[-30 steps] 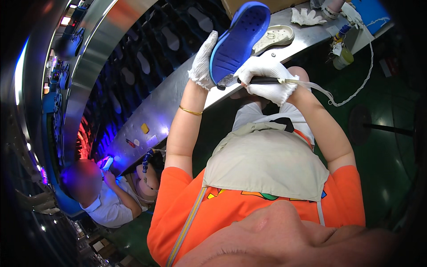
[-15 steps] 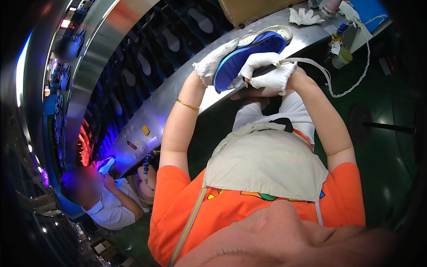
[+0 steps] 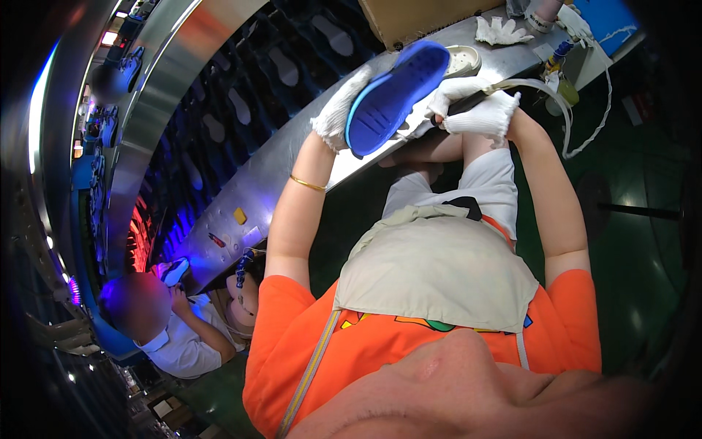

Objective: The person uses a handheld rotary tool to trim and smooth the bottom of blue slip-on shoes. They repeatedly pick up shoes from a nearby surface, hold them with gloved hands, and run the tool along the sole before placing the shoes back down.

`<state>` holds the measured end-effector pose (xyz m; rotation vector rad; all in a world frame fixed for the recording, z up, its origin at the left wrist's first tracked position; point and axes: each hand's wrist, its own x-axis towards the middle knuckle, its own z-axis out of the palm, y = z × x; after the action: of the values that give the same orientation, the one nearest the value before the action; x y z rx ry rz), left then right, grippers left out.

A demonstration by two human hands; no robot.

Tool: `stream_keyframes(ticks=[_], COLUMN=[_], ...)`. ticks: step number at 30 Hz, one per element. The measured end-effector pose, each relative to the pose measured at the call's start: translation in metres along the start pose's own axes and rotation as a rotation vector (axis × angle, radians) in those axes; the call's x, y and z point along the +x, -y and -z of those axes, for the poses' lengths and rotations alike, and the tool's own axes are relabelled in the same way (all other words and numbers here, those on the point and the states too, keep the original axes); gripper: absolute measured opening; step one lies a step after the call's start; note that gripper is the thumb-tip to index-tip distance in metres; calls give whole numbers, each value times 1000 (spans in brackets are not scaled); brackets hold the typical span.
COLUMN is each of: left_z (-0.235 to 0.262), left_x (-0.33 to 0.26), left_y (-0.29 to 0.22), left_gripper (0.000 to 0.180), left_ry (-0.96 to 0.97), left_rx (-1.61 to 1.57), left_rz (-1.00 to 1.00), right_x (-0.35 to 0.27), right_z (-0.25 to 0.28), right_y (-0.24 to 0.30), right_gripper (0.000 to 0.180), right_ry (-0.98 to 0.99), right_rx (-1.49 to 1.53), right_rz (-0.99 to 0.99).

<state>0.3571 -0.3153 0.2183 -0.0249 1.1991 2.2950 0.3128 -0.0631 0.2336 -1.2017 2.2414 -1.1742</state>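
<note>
My left hand (image 3: 342,110), in a white knit glove, grips the left edge of a blue shoe (image 3: 391,106) with a light-blue rim. The shoe is tilted above the metal bench, its slotted blue surface facing up. My right hand (image 3: 479,113), also gloved, is closed around a dark-handled tool (image 3: 468,102) joined to a pale hose (image 3: 545,86). That tool is apart from the shoe, to its right; its working tip cannot be made out. Behind the blue shoe, a cream shoe (image 3: 462,60) with holes lies on the bench.
Pale sole-shaped pieces (image 3: 284,67) lie on the dark conveyor beyond the metal bench (image 3: 241,175). A cardboard box (image 3: 424,18) and a loose white glove (image 3: 503,31) are at the back. At lower left a co-worker (image 3: 183,344) sits handling a shoe (image 3: 175,273).
My right hand has moved right, away from the blue shoe, carrying the tool. The shoe has shifted left and turned, so more of its slotted surface faces up.
</note>
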Motion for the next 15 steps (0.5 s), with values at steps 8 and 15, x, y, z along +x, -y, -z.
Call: stream_keyframes(ticks=[8, 15], left_z=[0, -8], left_x=[10, 3], left_y=[41, 54], left_gripper=[69, 54], left_ry=[-24, -74], left_rx=[-428, -286], left_rz=[-437, -504], right_x=[-4, -1], right_z=[-82, -66], right_y=[38, 34], right_gripper=[7, 8], right_ry=[-380, -418], right_rx=[729, 714], right_rz=[35, 24])
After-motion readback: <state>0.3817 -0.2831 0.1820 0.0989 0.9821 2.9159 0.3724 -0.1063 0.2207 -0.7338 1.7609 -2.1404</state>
